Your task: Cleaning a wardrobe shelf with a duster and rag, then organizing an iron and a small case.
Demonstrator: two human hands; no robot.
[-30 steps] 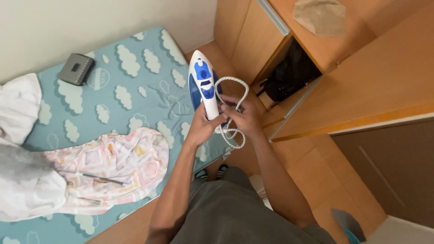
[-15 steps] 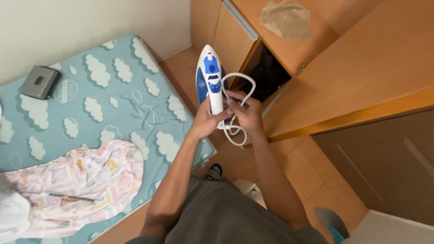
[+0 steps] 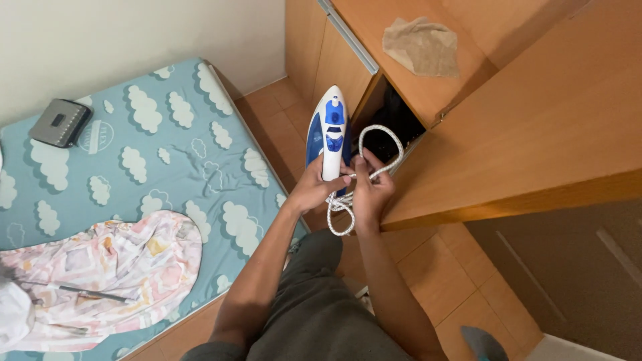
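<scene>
A blue and white clothes iron [image 3: 330, 131] points away from me, held by its handle in my left hand [image 3: 314, 188]. Its white braided cord [image 3: 380, 152] loops to the right and hangs below the hands. My right hand [image 3: 370, 194] grips the gathered cord just beside the iron's handle. Both hands are over the floor, in front of a dark open compartment [image 3: 389, 127] of the wooden cabinet.
A bed with a teal cloud-print sheet [image 3: 154, 167] lies to the left, with a pink patterned cloth [image 3: 114, 267] and a grey box [image 3: 60, 122] on it. A wooden cabinet top [image 3: 521, 134] with a crumpled brown cloth [image 3: 422, 45] is to the right. The floor [image 3: 435, 274] is tiled.
The view has shifted right toward the cabinet. My hands and the iron have moved closer to the dark compartment, and the cord loop now sits right of the iron.
</scene>
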